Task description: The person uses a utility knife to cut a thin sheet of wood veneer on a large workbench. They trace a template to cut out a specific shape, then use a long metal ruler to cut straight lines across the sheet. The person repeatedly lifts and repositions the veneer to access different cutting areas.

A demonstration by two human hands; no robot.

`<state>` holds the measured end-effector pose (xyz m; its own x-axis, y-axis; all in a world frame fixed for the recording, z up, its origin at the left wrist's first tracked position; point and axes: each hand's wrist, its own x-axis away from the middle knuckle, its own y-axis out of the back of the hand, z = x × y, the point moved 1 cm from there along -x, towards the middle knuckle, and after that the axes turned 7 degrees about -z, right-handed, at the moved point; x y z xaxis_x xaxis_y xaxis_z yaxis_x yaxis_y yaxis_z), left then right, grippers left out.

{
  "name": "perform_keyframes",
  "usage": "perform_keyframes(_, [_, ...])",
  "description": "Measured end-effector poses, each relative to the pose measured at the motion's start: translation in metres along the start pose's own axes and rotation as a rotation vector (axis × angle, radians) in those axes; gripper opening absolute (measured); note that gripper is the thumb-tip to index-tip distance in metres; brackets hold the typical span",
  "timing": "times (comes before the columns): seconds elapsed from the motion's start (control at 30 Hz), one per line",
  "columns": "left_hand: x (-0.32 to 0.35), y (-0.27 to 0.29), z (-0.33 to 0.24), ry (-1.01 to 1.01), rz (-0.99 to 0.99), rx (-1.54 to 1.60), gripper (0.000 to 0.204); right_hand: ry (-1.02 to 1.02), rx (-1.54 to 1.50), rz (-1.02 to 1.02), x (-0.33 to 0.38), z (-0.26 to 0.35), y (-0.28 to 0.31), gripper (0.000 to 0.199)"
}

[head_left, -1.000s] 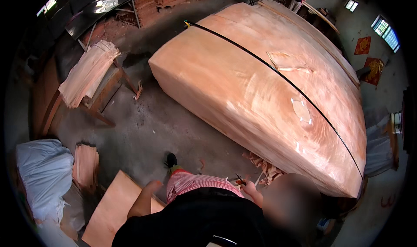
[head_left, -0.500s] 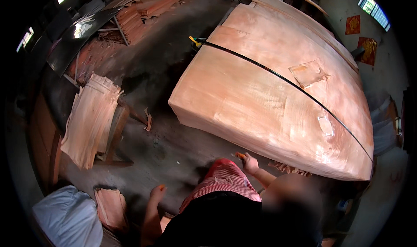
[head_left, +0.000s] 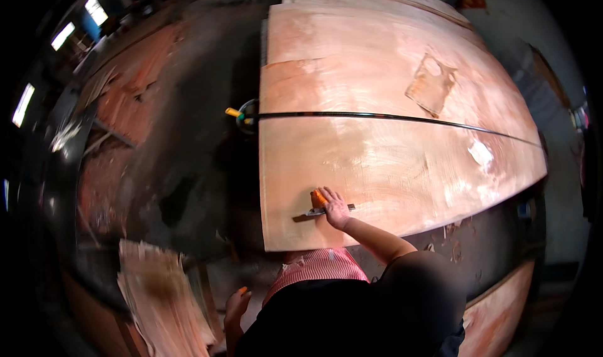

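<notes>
My right hand (head_left: 336, 211) is over the near left part of a large stack of pale wood veneer sheets (head_left: 377, 162). Its fingers close on an orange-handled tool (head_left: 319, 199). A thin grey metal strip (head_left: 314, 212) shows on both sides of the hand; whether it belongs to the tool is unclear. Low beside my body hangs my left hand (head_left: 236, 305), fingers curled, with a small orange bit (head_left: 242, 290) at the fingertips that I cannot make out. Across the stack lies a long dark rod (head_left: 389, 116) with a yellow end piece (head_left: 234, 112).
A torn veneer piece (head_left: 432, 87) with a hole lies on the stack. At lower left stands a pile of narrow veneer strips (head_left: 166, 300). Reddish sheets (head_left: 135, 74) lie on the floor at far left. Another wood panel (head_left: 499, 313) is at lower right.
I have moved up to the stack, and its near edge now meets my apron. My right hand, with the orange tool, has gone from beside the stack onto its top.
</notes>
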<state>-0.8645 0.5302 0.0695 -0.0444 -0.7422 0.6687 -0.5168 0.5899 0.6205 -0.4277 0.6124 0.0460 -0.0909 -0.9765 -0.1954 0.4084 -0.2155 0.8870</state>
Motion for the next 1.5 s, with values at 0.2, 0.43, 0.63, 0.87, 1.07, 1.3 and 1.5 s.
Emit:
perform_keyframes(0.2, [-0.111,0.089,-0.098,-0.41,-0.19,0.133,0.04,-0.112,0.242,0.101,-0.014,0.014,-0.006,0.047])
perform_keyframes(0.43, [-0.282,0.15,-0.293,-1.113,-0.369,-0.198,0.06,-0.507,0.198,0.066,-0.04,0.065,-0.018,0.031])
perform_keyframes(0.63, [-0.401,0.16,-0.411,-1.419,-0.519,-0.499,0.067,-0.934,0.249,-0.116,-0.072,0.105,-0.054,0.03])
perform_keyframes(0.87, [-0.459,0.162,-0.44,-1.349,-0.239,-0.606,0.033,-1.073,0.361,-0.085,-0.087,0.107,-0.064,0.048])
perform_keyframes(1.07, [-0.468,0.202,-0.423,-1.153,-0.105,-0.43,0.039,-1.116,0.323,-0.143,-0.099,0.116,-0.058,0.056])
perform_keyframes(1.3, [-0.471,0.273,-0.49,-1.121,-0.463,-0.394,0.04,-1.181,0.297,-0.054,-0.104,0.119,-0.047,0.067])
perform_keyframes(1.5, [-0.467,0.325,-0.5,-1.101,-0.546,-0.381,0.04,-1.136,0.314,-0.163,-0.097,0.113,-0.06,0.062])
